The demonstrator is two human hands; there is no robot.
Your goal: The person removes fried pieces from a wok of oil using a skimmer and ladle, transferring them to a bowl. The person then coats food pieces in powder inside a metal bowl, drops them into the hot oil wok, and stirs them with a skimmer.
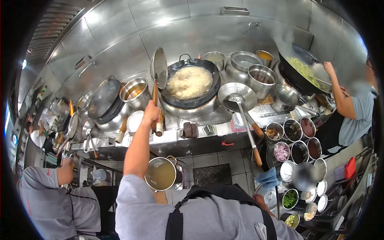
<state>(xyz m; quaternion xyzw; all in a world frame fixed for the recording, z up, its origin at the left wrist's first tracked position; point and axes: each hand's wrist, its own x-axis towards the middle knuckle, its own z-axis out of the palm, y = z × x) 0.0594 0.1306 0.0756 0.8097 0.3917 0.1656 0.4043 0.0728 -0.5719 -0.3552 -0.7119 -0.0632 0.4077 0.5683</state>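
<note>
My left hand [152, 112] is closed around the wooden handle of a large round skimmer [160, 68], held upright at the left rim of a wok [172, 96]. Pale, foaming oil [190, 82] bubbles in that wok; any food under the foam is hidden. Low at my right side, my right hand [260, 201] is mostly covered by my sleeve and body. It is beside a round metal pan [267, 194] and a blue cloth [269, 177]; its fingers do not show clearly.
A perforated ladle [238, 96] lies right of the wok. Several seasoning pots [293, 130] stand at right. A pot of cloudy liquid [161, 174] is below my left arm. Co-workers [354, 110] [56, 200] stand on both sides; the right one handles a steaming wok [298, 74].
</note>
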